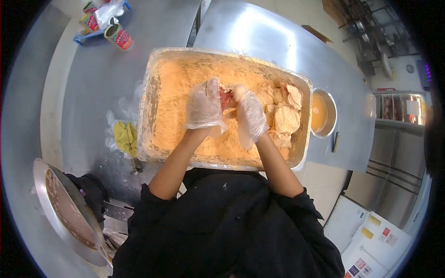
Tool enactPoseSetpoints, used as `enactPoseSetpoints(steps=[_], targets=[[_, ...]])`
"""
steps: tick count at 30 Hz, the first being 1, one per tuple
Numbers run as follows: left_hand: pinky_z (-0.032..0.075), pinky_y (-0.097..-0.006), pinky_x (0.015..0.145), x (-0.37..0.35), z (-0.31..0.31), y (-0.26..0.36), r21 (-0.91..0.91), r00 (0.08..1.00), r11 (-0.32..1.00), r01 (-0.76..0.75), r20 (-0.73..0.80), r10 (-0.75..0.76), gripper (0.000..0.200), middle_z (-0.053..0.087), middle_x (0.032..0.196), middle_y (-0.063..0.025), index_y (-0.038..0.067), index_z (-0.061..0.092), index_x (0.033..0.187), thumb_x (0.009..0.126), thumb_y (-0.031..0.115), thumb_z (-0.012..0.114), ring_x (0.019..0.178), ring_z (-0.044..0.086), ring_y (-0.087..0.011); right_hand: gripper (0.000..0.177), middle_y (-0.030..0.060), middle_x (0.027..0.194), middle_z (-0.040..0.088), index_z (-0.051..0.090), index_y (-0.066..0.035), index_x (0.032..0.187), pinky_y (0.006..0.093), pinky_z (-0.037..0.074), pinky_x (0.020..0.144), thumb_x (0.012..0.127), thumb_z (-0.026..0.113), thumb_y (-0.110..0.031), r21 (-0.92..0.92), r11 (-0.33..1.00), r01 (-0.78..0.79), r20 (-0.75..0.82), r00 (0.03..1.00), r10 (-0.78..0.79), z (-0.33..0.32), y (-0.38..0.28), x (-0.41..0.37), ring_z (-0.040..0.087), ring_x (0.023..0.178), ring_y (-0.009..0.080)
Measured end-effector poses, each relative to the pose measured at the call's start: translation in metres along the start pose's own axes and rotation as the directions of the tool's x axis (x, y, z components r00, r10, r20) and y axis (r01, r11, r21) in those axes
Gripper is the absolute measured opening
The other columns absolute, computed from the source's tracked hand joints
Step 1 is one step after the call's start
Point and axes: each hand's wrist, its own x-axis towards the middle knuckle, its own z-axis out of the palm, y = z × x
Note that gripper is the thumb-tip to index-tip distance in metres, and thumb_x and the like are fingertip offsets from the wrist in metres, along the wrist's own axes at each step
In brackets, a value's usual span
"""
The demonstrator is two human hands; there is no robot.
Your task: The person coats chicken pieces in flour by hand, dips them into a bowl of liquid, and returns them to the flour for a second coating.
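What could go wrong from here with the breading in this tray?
1. The raw meat piece, pressed between the gloved left hand and right hand, still shows red. It could slip and throw orange breading over the rim of the tray.
2. The tray appears to sit right at the near edge of the table, so pressing down might slide or tip it.

Brushed steel counter (92,83), in two sections with a narrow gap at the far side. Carries across the middle a large rectangular metal tray (147,99) heaped with orange coating. Holds just beside the tray's right end a small round steel bowl (334,116) of orange liquid, a dark stick-shaped thing (335,142) near it. Bears a crumpled yellow cloth (125,136) against the tray's left side, an opened tin (119,37) far left.
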Motion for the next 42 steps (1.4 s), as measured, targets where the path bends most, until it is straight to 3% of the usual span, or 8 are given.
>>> enactPoseSetpoints(steps=[2,11,14,21,23,26,35,42], targets=[[0.042,-0.0274,0.041,-0.001,-0.003,0.007,-0.112,0.996,0.992,0.056,0.072,-0.048,0.045,0.056,0.062,-0.0041,0.003,0.056,0.082,0.098,0.044,0.050,0.052,0.055,-0.0116,0.019,0.0046,0.083,0.068,0.067,-0.001,0.095,0.0252,0.049,0.055,0.089,0.065,-0.019,-0.302,0.953,0.013,0.106,0.994,0.020,0.011,-0.020,-0.013,0.061,0.066,0.0114],[0.043,-0.0295,0.038,0.016,0.000,0.006,-0.372,0.885,0.804,0.464,0.145,-0.443,0.039,0.062,0.069,-0.0084,0.003,0.057,0.085,0.097,0.040,0.051,0.045,0.054,-0.0155,0.024,0.0053,0.093,0.068,0.062,0.001,0.110,0.0264,0.053,0.062,0.088,0.062,-0.007,-0.097,0.988,0.122,0.378,0.923,-0.077,-0.009,-0.017,-0.009,0.063,0.077,0.0106],[0.045,-0.0290,0.044,0.012,-0.010,0.038,-0.141,0.800,0.795,0.590,0.229,-0.554,0.037,0.059,0.067,-0.0071,0.002,0.058,0.093,0.097,0.038,0.051,0.050,0.054,-0.0143,0.023,0.0047,0.092,0.067,0.062,0.001,0.109,0.0255,0.052,0.061,0.086,0.060,-0.003,-0.073,0.991,0.114,0.319,0.944,-0.085,0.001,-0.029,-0.025,0.062,0.076,0.0097],[0.043,-0.0287,0.048,0.012,-0.005,0.036,-0.210,0.873,0.856,0.473,0.238,-0.424,0.044,0.053,0.062,-0.0030,0.005,0.057,0.088,0.097,0.046,0.045,0.054,0.049,-0.0130,0.027,0.0031,0.089,0.066,0.063,0.001,0.106,0.0220,0.048,0.063,0.079,0.061,0.003,-0.300,0.950,0.087,0.194,0.981,-0.028,-0.001,-0.039,-0.035,0.058,0.074,0.0073],[0.043,-0.0295,0.049,0.010,-0.003,0.044,-0.188,0.872,0.857,0.479,0.214,-0.441,0.045,0.053,0.061,-0.0030,0.004,0.058,0.084,0.098,0.045,0.044,0.054,0.052,-0.0133,0.028,0.0025,0.088,0.066,0.064,0.001,0.106,0.0226,0.047,0.062,0.078,0.061,0.004,-0.196,0.971,0.136,0.238,0.967,-0.088,0.003,-0.044,-0.039,0.057,0.074,0.0068],[0.045,-0.0301,0.050,0.009,-0.005,0.062,0.011,0.881,0.892,0.452,0.151,-0.449,0.048,0.055,0.058,-0.0035,0.002,0.057,0.078,0.099,0.044,0.044,0.054,0.056,-0.0134,0.029,0.0011,0.086,0.064,0.064,0.002,0.105,0.0233,0.047,0.062,0.077,0.062,0.004,-0.261,0.953,0.152,0.236,0.968,-0.090,0.011,-0.062,-0.048,0.054,0.072,0.0064],[0.044,-0.0295,0.048,0.011,-0.010,0.051,0.105,0.959,0.987,0.118,0.247,-0.141,0.048,0.056,0.055,-0.0036,0.002,0.058,0.077,0.099,0.043,0.046,0.049,0.054,-0.0131,0.023,0.0042,0.087,0.066,0.063,0.003,0.100,0.0226,0.048,0.058,0.078,0.068,0.000,-0.458,0.886,0.076,0.179,0.984,0.008,0.007,-0.062,-0.038,0.057,0.076,0.0056],[0.045,-0.0307,0.049,0.013,-0.008,0.059,0.031,0.836,0.881,0.473,0.299,-0.459,0.049,0.058,0.067,-0.0054,0.003,0.058,0.082,0.095,0.049,0.050,0.058,0.056,-0.0136,0.016,0.0056,0.083,0.065,0.059,0.003,0.090,0.0235,0.051,0.059,0.075,0.067,0.003,-0.136,0.973,0.186,0.192,0.968,-0.159,0.019,-0.043,-0.040,0.061,0.070,0.0090]])
